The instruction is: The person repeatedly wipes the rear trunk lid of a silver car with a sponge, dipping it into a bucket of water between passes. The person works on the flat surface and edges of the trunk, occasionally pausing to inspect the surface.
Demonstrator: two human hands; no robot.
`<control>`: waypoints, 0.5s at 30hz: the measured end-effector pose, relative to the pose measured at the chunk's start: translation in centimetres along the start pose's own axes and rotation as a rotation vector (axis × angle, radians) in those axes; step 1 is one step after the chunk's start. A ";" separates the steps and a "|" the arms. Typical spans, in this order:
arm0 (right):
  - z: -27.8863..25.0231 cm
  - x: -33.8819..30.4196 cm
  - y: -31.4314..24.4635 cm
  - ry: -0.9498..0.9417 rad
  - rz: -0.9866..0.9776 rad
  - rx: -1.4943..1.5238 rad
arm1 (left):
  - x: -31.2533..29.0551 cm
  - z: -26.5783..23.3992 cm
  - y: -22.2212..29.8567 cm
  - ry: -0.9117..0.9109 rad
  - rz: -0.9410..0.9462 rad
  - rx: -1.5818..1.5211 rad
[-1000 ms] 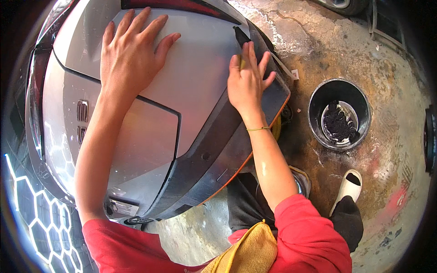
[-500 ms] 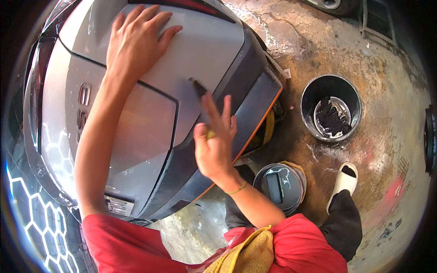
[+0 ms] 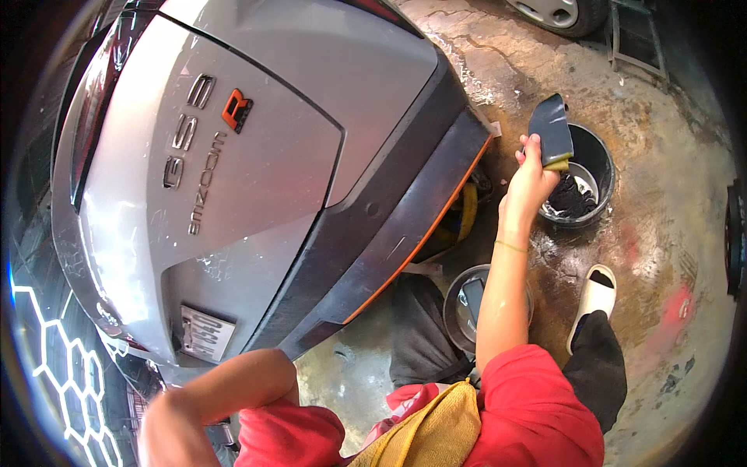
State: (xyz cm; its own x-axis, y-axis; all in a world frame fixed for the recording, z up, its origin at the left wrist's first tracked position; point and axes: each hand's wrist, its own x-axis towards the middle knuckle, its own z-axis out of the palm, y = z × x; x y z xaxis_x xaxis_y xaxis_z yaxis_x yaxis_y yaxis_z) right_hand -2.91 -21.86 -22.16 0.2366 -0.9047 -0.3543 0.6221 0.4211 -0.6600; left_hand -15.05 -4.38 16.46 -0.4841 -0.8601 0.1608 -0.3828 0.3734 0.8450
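Observation:
My right hand (image 3: 534, 177) is closed on a dark grey, slightly curved flat sheet with an olive-yellow lower edge, which looks like sandpaper (image 3: 551, 128). It holds the sheet upright over the near left rim of a black bucket (image 3: 607, 175) with a crumpled dark cloth (image 3: 574, 198) inside. My left arm is bent at the lower left, and my left hand (image 3: 173, 432) is smeared and partly cut off, so its fingers do not show. Beside me stands the silver rear of a car (image 3: 257, 156), touched by neither hand.
A grey bucket (image 3: 454, 331) with a dark block inside stands by my legs, partly hidden behind my right forearm. Orange trim (image 3: 420, 249) edges the car's dark bumper (image 3: 366, 233). A wheel (image 3: 556, 12) and metal frame (image 3: 638, 39) are at the far right. The concrete floor (image 3: 661, 233) looks wet.
My left hand has left the car panel and drawn back to the lower left. My right hand has swung from the car's bumper side out to the black bucket, still holding the dark sheet.

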 end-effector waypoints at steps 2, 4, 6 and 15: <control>0.8 -0.8 -0.1 -0.010 0.005 0.016 | 3.9 2.6 1.6 -0.179 -0.091 0.022; 1.3 -0.6 0.2 -0.032 -0.044 -0.007 | 4.8 2.9 0.9 -0.205 -0.113 0.069; 1.8 -0.5 0.7 -0.019 0.003 0.050 | 5.8 3.3 0.6 -0.223 -0.144 0.093; 2.7 0.0 0.7 -0.100 -0.018 0.054 | 6.0 2.2 0.1 -0.196 -0.200 0.243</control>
State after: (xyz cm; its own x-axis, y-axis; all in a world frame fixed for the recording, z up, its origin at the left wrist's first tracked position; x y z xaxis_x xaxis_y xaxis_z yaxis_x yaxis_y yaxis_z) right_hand -0.47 -21.73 -20.87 0.2967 -0.9152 -0.2728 0.6654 0.4030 -0.6284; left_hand -19.70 -8.73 16.36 -0.5134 -0.8503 -0.1158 -0.6494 0.2968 0.7001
